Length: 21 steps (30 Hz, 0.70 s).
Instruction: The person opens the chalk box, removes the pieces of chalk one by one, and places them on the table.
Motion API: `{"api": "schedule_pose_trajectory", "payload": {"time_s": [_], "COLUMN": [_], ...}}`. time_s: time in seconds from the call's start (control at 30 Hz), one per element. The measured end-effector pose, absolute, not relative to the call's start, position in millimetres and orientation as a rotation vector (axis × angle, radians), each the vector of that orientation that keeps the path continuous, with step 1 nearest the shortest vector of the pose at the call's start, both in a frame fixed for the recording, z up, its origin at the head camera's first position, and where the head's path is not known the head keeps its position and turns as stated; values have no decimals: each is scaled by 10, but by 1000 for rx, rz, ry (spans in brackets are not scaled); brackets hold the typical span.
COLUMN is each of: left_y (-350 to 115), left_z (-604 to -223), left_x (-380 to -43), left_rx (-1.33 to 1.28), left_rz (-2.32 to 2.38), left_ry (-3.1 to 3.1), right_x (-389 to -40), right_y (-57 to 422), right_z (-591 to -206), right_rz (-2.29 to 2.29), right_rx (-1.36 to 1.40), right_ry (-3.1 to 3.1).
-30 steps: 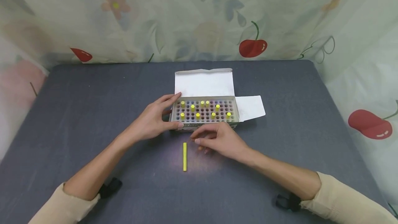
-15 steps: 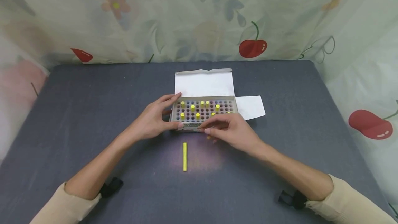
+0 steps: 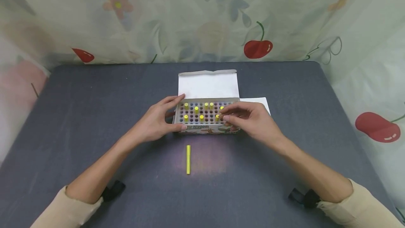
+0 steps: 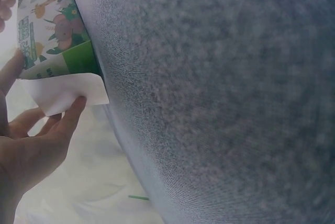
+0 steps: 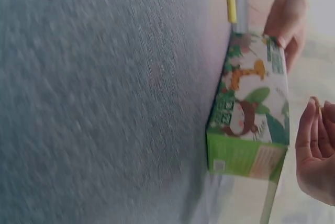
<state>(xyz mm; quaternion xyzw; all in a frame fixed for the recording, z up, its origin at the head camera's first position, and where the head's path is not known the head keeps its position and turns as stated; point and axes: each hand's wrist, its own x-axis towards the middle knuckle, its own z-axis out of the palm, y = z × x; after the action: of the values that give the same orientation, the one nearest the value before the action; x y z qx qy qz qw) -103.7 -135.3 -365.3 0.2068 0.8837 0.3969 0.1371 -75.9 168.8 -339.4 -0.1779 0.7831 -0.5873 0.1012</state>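
Note:
An open chalk box [image 3: 202, 129] stands at mid-table, its honeycomb insert [image 3: 190, 112] holding several upright yellow chalk sticks. My left hand [image 3: 155, 120] grips the box's left end, thumb on the front wall and index finger at the back corner. Over the box's right half hovers my right hand [image 3: 250, 120], fingers loosely bent, tips beside a yellow chalk stick [image 3: 217, 118]; nothing held shows between them. That hand hides the insert's right end. In the right wrist view its fingertips are above the box. One loose chalk stick [image 3: 188, 159] lies on the table in front.
The box's white lid [image 3: 209, 84] is folded back behind it, and a side flap [image 3: 261, 100] sticks out right, partly covered by the hand. Grey cloth covers the table [image 3: 95, 97]. A printed curtain [image 3: 202, 17] hangs behind and at both sides.
My right hand has moved right and away from me, from near the loose chalk stick to over the box's right half. The left hand and the box stay put.

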Motion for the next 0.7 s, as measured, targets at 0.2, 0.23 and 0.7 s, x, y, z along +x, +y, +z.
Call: {"api": "schedule_pose_trajectory", "payload": {"time_s": [0.2, 0.23, 0.7], "left_y": [-1345, -1344, -1362], "left_z": [-3641, -3639, -3641], "left_x": [-1039, -1037, -1032], "left_rx": [604, 605, 620], "left_rz": [1160, 1162, 1155], "left_ry": [2550, 2547, 2549], "right_x": [-840, -846, -930], "right_y": [1804, 1818, 1964], "right_z": [-3378, -3382, -3484], "right_rz": [-1689, -1675, -1467], "right_rx": [-523, -518, -504], "right_ry": [2428, 2441, 2574]}}
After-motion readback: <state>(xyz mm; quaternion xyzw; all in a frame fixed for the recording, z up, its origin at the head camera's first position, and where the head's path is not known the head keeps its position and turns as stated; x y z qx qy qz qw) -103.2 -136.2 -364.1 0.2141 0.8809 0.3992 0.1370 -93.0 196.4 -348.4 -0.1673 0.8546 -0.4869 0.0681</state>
